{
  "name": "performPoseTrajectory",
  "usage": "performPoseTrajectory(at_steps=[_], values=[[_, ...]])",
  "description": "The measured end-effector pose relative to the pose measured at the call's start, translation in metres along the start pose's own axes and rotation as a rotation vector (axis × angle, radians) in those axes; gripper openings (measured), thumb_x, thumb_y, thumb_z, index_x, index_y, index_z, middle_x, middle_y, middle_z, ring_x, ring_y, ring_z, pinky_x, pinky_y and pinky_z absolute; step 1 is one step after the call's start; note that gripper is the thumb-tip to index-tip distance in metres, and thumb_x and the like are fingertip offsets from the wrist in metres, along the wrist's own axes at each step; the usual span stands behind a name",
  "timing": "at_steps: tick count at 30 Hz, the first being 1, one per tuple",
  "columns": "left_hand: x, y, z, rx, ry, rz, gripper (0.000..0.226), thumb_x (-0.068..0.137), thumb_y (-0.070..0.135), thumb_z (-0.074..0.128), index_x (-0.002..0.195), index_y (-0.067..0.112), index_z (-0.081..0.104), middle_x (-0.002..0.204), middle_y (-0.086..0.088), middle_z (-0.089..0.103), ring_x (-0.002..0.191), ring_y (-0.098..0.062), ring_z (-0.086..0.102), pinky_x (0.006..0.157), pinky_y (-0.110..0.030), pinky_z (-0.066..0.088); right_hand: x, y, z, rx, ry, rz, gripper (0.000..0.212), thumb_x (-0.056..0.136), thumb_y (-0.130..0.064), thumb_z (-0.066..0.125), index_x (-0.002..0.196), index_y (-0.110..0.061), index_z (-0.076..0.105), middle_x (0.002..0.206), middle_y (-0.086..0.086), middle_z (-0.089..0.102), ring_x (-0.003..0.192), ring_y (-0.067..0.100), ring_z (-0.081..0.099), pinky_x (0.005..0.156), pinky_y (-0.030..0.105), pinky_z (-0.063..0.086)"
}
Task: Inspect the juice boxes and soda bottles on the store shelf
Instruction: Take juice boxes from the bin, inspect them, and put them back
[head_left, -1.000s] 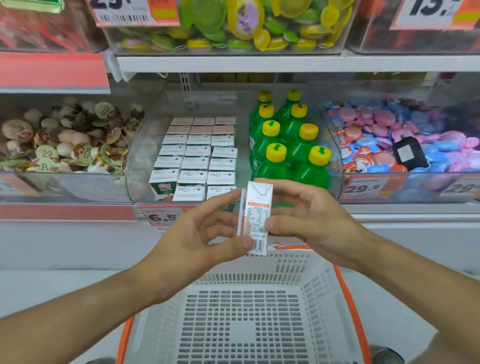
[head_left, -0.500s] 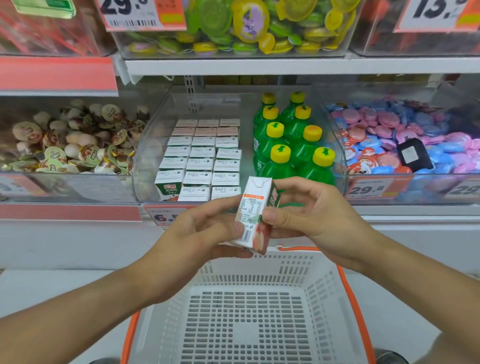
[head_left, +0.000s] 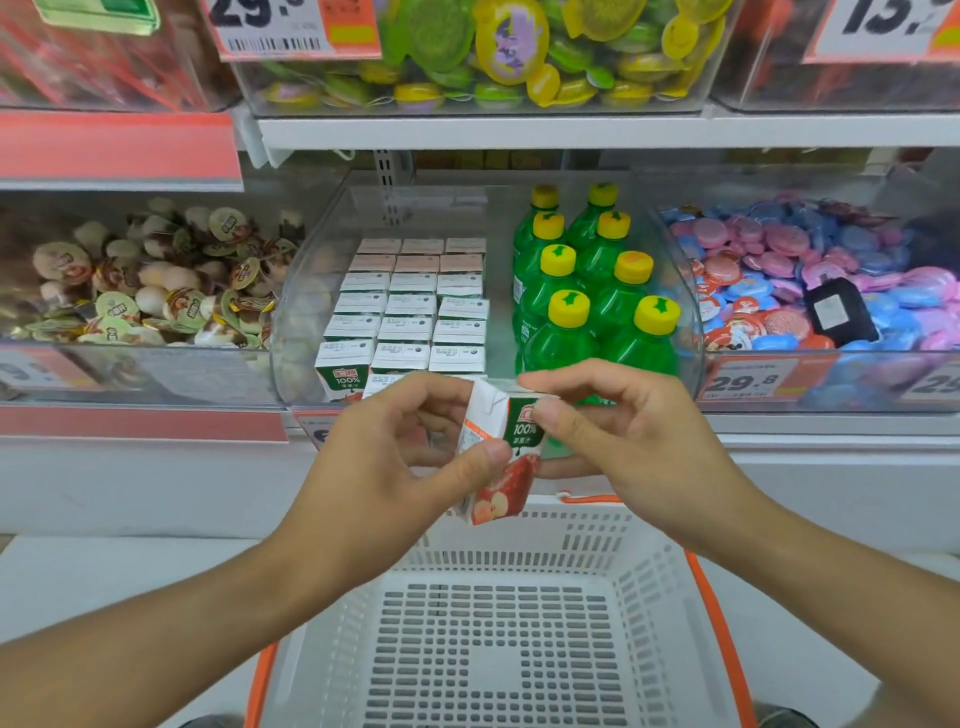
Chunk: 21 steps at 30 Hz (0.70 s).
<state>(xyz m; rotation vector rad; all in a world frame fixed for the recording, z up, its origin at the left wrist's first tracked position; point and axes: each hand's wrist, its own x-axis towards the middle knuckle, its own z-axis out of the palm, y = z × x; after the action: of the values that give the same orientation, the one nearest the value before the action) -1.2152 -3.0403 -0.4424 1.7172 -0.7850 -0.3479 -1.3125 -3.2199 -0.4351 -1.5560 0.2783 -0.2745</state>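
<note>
Two hands pinched one juice box (head_left: 498, 457) above the basket (head_left: 649, 551): left hand (head_left: 400, 457) at its side, right hand (head_left: 618, 431) at the top. A loose pinch risked dropping it; squeezing could have dented the carton.

White basket (head_left: 644, 566) with orange rim below; jelly-cup bins (head_left: 130, 291) left, above; pink-blue sweets bin (head_left: 810, 280) right; price tags (head_left: 748, 382).

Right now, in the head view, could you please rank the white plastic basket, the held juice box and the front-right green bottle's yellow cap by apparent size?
1. White plastic basket.
2. Held juice box, though nearness enlarges it.
3. Yellow cap.
</note>
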Motion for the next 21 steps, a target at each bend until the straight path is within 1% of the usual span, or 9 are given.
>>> performPoseTrajectory(at_steps=[3,6,7,9,10,12,15,17,21], values=[[-0.003,0.000,0.001,0.068,0.004,0.034,0.033,0.074,0.030,0.084,0.105,0.029,0.071,0.096,0.008,0.072,0.093,-0.011,0.066,0.084,-0.028,0.059,-0.005,-0.001,0.005,-0.006,0.053,0.029,0.040,0.075,-0.038,0.074,0.106,-0.013,0.070,0.092,0.006,0.066,0.088,0.018,0.072,0.073,0.043,0.064],[-0.003,0.003,0.002,0.149,-0.011,0.136,0.035,0.074,0.026,0.078,0.108,0.032,0.070,0.099,0.011,0.069,0.097,-0.009,0.065,0.088,-0.021,0.056,-0.007,0.000,0.008,-0.026,0.090,0.043,0.055,0.066,-0.040,0.084,0.110,-0.013,0.067,0.094,0.003,0.069,0.095,0.023,0.072,0.078,0.046,0.063],[-0.003,0.004,0.003,0.180,-0.021,0.167,0.035,0.076,0.027,0.077,0.110,0.033,0.068,0.100,0.012,0.068,0.098,-0.009,0.065,0.089,-0.021,0.055,-0.007,-0.001,0.009,-0.014,0.102,0.040,0.058,0.061,-0.039,0.085,0.110,-0.012,0.067,0.093,0.002,0.070,0.096,0.025,0.072,0.080,0.048,0.062],[-0.002,0.004,0.003,0.280,-0.022,0.229,0.035,0.079,0.030,0.074,0.113,0.032,0.066,0.103,0.012,0.066,0.100,-0.012,0.064,0.088,-0.029,0.054,-0.007,-0.003,0.007,-0.023,0.130,0.006,0.060,0.053,-0.040,0.088,0.103,-0.012,0.070,0.086,-0.002,0.072,0.092,0.024,0.073,0.083,0.048,0.061],[-0.002,0.004,0.003,0.341,-0.006,0.257,0.036,0.078,0.030,0.073,0.113,0.031,0.065,0.103,0.013,0.066,0.100,-0.013,0.064,0.086,-0.032,0.053,-0.008,-0.004,0.006,-0.048,0.142,-0.015,0.057,0.051,-0.040,0.090,0.098,-0.012,0.071,0.082,-0.005,0.072,0.088,0.022,0.072,0.083,0.047,0.060],[-0.003,0.007,0.003,0.413,0.040,0.304,0.037,0.076,0.032,0.074,0.112,0.028,0.065,0.100,0.014,0.065,0.095,-0.009,0.062,0.081,-0.027,0.050,-0.010,-0.005,0.006,-0.029,0.149,-0.043,0.045,0.052,-0.035,0.088,0.087,-0.012,0.071,0.075,-0.003,0.070,0.082,0.020,0.070,0.081,0.048,0.061],[-0.002,0.011,0.003,0.433,0.045,0.369,0.038,0.075,0.037,0.077,0.111,0.027,0.068,0.097,0.014,0.066,0.089,-0.005,0.061,0.078,-0.017,0.047,-0.014,-0.005,0.006,0.058,0.134,-0.049,0.030,0.057,-0.030,0.087,0.076,-0.012,0.072,0.078,0.013,0.071,0.085,0.035,0.070,0.075,0.055,0.062],[-0.001,0.010,0.001,0.441,0.046,0.372,0.039,0.075,0.036,0.079,0.111,0.029,0.068,0.098,0.014,0.067,0.090,-0.006,0.063,0.078,-0.021,0.050,-0.016,-0.007,0.006,0.083,0.139,-0.039,0.024,0.060,-0.028,0.083,0.074,-0.011,0.073,0.082,0.017,0.073,0.093,0.045,0.068,0.076,0.053,0.062],[0.000,0.006,-0.001,0.400,0.053,0.332,0.041,0.075,0.043,0.075,0.113,0.032,0.067,0.101,0.016,0.068,0.095,-0.009,0.065,0.082,-0.027,0.052,-0.015,-0.009,0.005,0.127,0.123,-0.010,0.006,0.072,-0.014,0.078,0.075,-0.010,0.075,0.089,0.027,0.071,0.098,0.047,0.066,0.075,0.042,0.064]])
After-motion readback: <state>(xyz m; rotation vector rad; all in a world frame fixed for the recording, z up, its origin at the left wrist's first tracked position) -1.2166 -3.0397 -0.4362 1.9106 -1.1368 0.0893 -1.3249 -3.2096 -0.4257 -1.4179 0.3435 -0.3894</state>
